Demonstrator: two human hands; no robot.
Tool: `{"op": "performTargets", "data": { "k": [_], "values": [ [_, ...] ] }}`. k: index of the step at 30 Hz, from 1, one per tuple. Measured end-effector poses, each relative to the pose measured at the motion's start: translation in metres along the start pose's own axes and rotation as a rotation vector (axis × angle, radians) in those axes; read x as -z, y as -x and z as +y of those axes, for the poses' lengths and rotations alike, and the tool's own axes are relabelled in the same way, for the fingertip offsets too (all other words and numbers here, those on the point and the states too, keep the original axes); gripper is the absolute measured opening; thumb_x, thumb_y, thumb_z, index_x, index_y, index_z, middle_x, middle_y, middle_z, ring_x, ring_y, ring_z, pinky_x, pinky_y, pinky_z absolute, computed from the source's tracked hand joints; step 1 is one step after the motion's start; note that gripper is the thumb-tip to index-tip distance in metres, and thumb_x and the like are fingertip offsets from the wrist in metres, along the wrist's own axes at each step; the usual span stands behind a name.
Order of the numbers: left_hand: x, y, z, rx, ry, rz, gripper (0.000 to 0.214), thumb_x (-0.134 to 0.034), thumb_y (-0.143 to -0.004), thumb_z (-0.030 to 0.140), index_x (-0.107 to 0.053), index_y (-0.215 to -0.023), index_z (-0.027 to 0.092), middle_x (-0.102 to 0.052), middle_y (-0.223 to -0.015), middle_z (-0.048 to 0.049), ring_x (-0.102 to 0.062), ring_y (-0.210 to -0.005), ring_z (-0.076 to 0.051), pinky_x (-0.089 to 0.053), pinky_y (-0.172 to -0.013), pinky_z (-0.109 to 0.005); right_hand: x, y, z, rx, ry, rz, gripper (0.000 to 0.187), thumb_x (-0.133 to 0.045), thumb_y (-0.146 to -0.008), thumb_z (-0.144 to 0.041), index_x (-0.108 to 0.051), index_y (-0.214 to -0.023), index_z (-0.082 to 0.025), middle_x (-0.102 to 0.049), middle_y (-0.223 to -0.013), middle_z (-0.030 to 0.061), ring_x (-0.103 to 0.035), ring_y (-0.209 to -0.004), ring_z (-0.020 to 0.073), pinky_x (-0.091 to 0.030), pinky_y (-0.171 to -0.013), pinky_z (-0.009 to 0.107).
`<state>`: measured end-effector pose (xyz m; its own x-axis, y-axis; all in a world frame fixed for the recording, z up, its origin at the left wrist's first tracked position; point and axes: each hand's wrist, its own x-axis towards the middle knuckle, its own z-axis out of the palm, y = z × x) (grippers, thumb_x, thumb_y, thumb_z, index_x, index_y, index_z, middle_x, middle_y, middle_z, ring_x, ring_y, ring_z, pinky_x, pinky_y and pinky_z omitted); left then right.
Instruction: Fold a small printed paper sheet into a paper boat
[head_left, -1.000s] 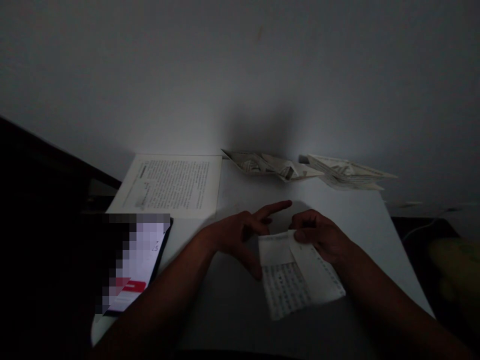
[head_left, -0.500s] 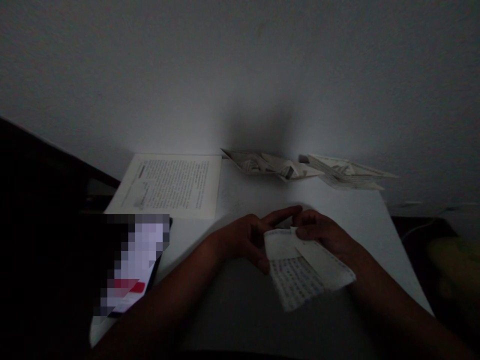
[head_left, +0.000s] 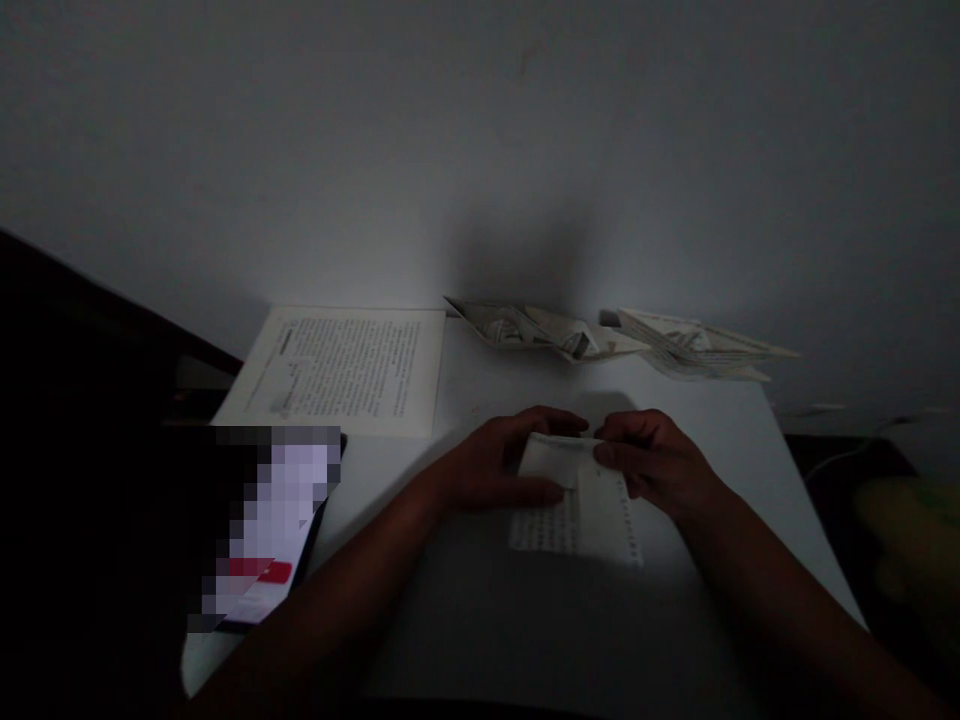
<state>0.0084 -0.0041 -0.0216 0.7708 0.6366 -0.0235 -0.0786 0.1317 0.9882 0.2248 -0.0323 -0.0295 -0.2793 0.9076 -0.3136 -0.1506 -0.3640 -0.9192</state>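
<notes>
Between my hands is a folded sheet of printed paper point(head_left: 611, 515), held above the white table. My right hand point(head_left: 656, 455) pinches its upper right edge, thumb on top and fingers curled behind. On the left side, my left hand point(head_left: 517, 465) has its thumb lying across the front of the paper and its fingers behind the top edge, so the paper sits between them. A flap is folded over the sheet's upper and right parts; lines of print show at the lower left. The underside of the paper is hidden.
Folded paper boats point(head_left: 577, 345) stand along the wall at the table's back, with another paper boat point(head_left: 697, 345) to their right. Printed pages point(head_left: 352, 370) lie at the back left. A lit phone or tablet point(head_left: 277, 540), partly blurred out, rests on the table's left side point(head_left: 375, 480).
The folded paper has turned from a slant to nearly straight. My left thumb has moved from the paper's left edge onto its front face.
</notes>
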Motion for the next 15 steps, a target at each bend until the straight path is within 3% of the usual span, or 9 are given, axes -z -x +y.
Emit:
{"op": "performTargets", "data": {
  "k": [2,5,8,11,15],
  "values": [
    [-0.0045,-0.0007,-0.002,0.015,-0.097,0.154,0.039,-0.075,-0.069,0.029,-0.058,-0.101,0.016,-0.066,-0.101,-0.0074,-0.063,-0.085,-0.017,-0.049,-0.069,-0.026,-0.001,0.0001,0.0004,0.071,0.067,0.034,0.025,-0.08,-0.062,-0.032,-0.064,-0.056,-0.016,-0.055,-0.039,-0.0031,-0.046,-0.029,0.0069,-0.035,-0.029,0.017],
    [-0.0054,-0.0029,-0.0056,0.09,-0.103,0.321,0.044,-0.075,-0.07,0.034,-0.053,-0.103,0.018,-0.062,-0.066,0.0034,-0.058,-0.057,-0.011,-0.043,-0.051,-0.021,-0.0021,0.0019,0.003,0.229,0.204,0.168,0.023,-0.078,-0.066,-0.033,-0.064,-0.058,-0.017,-0.058,-0.043,-0.0019,-0.05,-0.032,0.0087,-0.038,-0.03,0.019],
    [-0.0022,-0.0059,-0.0074,0.132,-0.052,0.424,0.048,-0.077,-0.068,0.035,-0.055,-0.107,0.018,-0.066,-0.066,0.0019,-0.061,-0.056,-0.013,-0.045,-0.052,-0.022,-0.0043,0.005,0.0061,0.379,0.378,0.3,0.02,-0.075,-0.072,-0.032,-0.065,-0.061,-0.019,-0.059,-0.044,-0.0009,-0.053,-0.034,0.0106,-0.042,-0.033,0.02],
    [-0.0005,-0.0084,-0.0071,0.141,-0.039,0.521,0.032,-0.078,-0.066,0.037,-0.063,-0.082,0.014,-0.068,-0.069,-0.0007,-0.061,-0.058,-0.012,-0.046,-0.054,-0.022,-0.0072,0.0068,0.0079,0.463,0.493,0.366,0.019,-0.074,-0.073,-0.03,-0.065,-0.061,-0.019,-0.06,-0.044,-0.001,-0.055,-0.035,0.0109,-0.044,-0.034,0.02],
    [-0.0024,-0.0092,-0.005,0.13,-0.031,0.573,0.031,-0.076,-0.066,0.04,-0.059,-0.062,0.014,-0.058,-0.054,0.0037,-0.051,-0.047,-0.007,-0.037,-0.044,-0.017,-0.01,0.0065,0.0078,0.51,0.478,0.416,0.016,-0.074,-0.071,-0.026,-0.065,-0.06,-0.019,-0.06,-0.045,-0.0018,-0.055,-0.033,0.0105,-0.042,-0.032,0.019]
  ]
}}
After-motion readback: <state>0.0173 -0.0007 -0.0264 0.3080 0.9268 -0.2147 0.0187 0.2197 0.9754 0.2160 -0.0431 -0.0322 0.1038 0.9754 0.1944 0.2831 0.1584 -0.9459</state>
